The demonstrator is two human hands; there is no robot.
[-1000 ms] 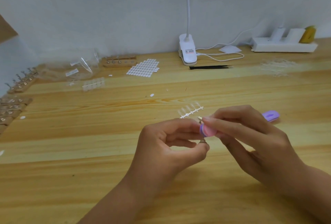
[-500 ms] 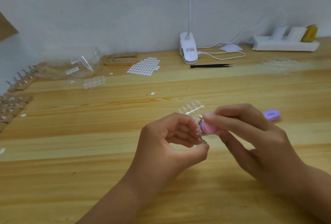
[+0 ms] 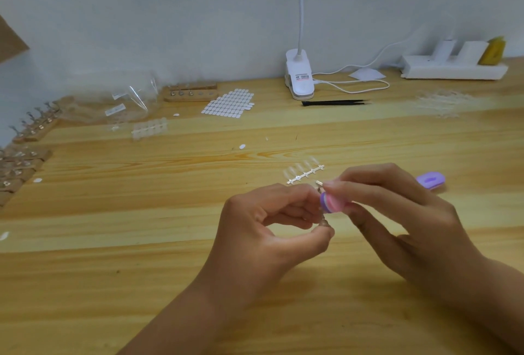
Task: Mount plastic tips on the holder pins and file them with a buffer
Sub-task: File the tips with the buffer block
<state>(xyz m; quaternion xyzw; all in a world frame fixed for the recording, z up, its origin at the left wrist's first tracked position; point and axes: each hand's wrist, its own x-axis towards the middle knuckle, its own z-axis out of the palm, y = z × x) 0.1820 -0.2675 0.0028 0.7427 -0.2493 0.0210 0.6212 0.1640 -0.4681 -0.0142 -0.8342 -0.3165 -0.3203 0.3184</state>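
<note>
Above the wooden worktop's [image 3: 141,269] plain near boards, far edge meeting a pale wall [image 3: 170,14], the left hand [image 3: 263,235] pinches a holder pin [image 3: 324,223] and the right hand [image 3: 402,218] grips a pink buffer [image 3: 332,203] against it.

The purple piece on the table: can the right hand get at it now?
Probably yes: the purple piece lies just beyond the right hand, nothing between, but that hand pinches the pink buffer.

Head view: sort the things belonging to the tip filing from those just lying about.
In use: pink-and-purple buffer in the right hand; metal holder pin pinched by the left hand; strip of clear plastic tips.
Lying about: black tweezers; white clip lamp; white power strip; purple oval piece.
</note>
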